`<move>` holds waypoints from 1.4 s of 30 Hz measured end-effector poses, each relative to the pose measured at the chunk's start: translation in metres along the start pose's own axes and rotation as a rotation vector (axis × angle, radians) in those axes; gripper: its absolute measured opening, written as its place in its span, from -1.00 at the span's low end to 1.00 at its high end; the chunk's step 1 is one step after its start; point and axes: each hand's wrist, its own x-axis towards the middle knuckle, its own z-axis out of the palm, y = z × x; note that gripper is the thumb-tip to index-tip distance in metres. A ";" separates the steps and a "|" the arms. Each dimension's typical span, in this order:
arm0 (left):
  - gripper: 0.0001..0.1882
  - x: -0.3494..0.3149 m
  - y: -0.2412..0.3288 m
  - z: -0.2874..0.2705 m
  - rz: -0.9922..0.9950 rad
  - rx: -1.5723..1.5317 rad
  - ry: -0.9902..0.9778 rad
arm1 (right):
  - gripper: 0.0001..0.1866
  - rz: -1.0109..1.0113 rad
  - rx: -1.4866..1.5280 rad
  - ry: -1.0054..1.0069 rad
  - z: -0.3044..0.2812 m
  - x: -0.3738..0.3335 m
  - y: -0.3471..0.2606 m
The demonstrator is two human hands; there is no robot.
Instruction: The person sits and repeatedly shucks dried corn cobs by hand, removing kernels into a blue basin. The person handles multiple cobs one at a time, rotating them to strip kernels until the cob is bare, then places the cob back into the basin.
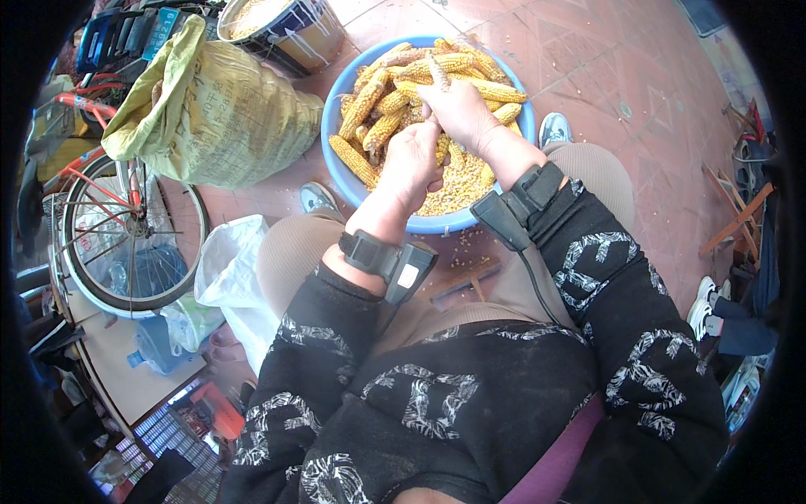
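A blue plastic basin [336, 109] sits on the floor between my feet, filled with several yellow corn cobs [366, 101] and loose kernels [460, 183]. Over the basin, my left hand [411, 160] and my right hand [457, 109] are both closed around one corn cob [437, 74], whose stripped tip sticks up above my right fingers. The lower part of that cob is hidden inside my hands. Each wrist carries a black strapped device.
A stuffed yellow-green sack [220, 113] lies left of the basin, with a bucket of kernels [281, 25] behind it. A bicycle wheel [130, 231], a white plastic bag [227, 269] and water bottles stand at the left. Red tiled floor [604, 59] lies to the right.
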 end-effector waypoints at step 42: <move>-0.72 -0.004 -0.002 -0.009 0.059 -0.042 0.028 | -0.74 -0.009 -0.102 -0.276 -0.014 -0.027 -0.009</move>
